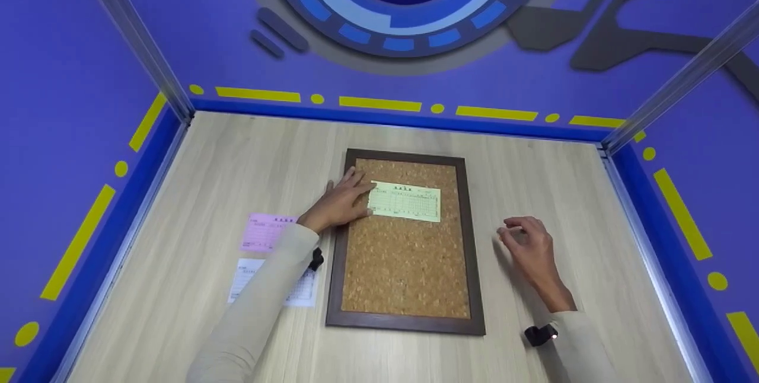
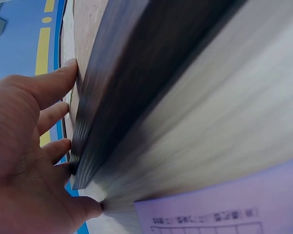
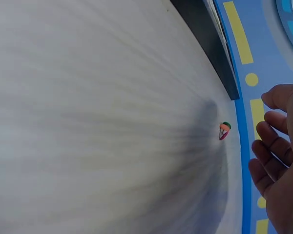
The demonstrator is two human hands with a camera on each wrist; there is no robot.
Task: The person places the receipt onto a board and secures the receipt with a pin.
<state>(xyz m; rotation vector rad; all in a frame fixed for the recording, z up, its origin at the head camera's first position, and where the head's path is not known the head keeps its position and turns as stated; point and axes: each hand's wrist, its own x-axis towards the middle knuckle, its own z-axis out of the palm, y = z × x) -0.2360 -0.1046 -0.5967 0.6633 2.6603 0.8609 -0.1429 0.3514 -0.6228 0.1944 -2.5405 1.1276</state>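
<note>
A cork board (image 1: 403, 270) in a dark brown frame lies on the table. On its upper part is a pale green printed slip (image 1: 406, 202). My left hand (image 1: 341, 202) reaches over the board's left edge with its fingers spread, the thumb and a fingertip at the slip's left end. In the left wrist view, the fingers (image 2: 56, 87) extend past the dark frame (image 2: 105, 92). My right hand (image 1: 531, 249) hovers right of the board, fingers loosely bent and holding nothing visible. Near it in the right wrist view lies a small cluster of orange, green and pink pieces (image 3: 224, 130), hidden in the head view.
Left of the board lie a pink printed slip (image 1: 264, 233) and, nearer, a white printed slip (image 1: 302, 291), both partly covered by the left forearm. Blue walls (image 1: 379, 83) with yellow marks border the wood-grain table (image 1: 255, 152) at the back and sides.
</note>
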